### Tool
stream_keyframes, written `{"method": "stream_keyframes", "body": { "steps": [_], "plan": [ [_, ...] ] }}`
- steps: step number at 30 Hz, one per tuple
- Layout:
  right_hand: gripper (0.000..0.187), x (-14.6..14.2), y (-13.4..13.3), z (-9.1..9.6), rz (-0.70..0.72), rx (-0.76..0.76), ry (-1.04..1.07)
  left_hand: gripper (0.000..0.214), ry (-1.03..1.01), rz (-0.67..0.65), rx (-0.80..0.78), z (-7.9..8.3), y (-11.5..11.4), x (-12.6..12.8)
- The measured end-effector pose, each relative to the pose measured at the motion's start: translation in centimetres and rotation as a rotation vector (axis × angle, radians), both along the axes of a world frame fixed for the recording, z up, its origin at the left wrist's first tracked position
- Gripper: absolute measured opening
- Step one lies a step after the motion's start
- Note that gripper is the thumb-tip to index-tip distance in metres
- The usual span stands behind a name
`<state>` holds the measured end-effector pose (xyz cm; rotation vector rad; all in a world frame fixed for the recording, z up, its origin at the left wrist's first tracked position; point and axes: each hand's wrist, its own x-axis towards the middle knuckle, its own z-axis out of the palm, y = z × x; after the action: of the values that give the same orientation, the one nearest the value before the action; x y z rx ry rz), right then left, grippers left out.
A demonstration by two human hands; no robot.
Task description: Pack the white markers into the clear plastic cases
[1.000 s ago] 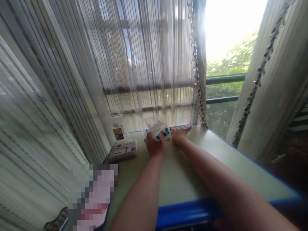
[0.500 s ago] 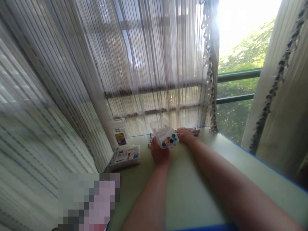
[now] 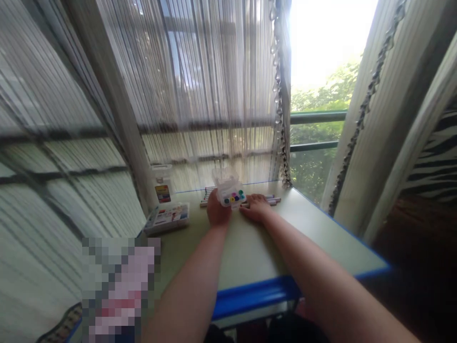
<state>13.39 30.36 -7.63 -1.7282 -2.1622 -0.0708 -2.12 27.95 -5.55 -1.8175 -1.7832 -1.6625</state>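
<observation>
In the head view, both arms stretch forward over the bench (image 3: 246, 257). The left hand (image 3: 218, 213) is closed around a clear case (image 3: 224, 179), held tilted, round coloured ends facing the person. The right hand (image 3: 256, 208) reaches palm down just beside it, over markers (image 3: 274, 202) lying on the bench; in this blur I cannot tell whether its fingers grip any.
</observation>
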Motion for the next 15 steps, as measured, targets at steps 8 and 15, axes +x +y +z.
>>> {"method": "stream_keyframes", "body": {
  "steps": [8, 15],
  "plan": [
    [0.080, 1.4, -3.6, 0.1, -0.045, -0.060, 0.090, 0.024, -0.109, 0.050, -0.064, -0.1, -0.6, -0.5],
    [0.046, 2.8, -3.2, 0.7, -0.055, 0.055, 0.161, 0.024, -0.106, 0.030, -0.050, 0.2, -0.7, -0.1]
  ]
}}
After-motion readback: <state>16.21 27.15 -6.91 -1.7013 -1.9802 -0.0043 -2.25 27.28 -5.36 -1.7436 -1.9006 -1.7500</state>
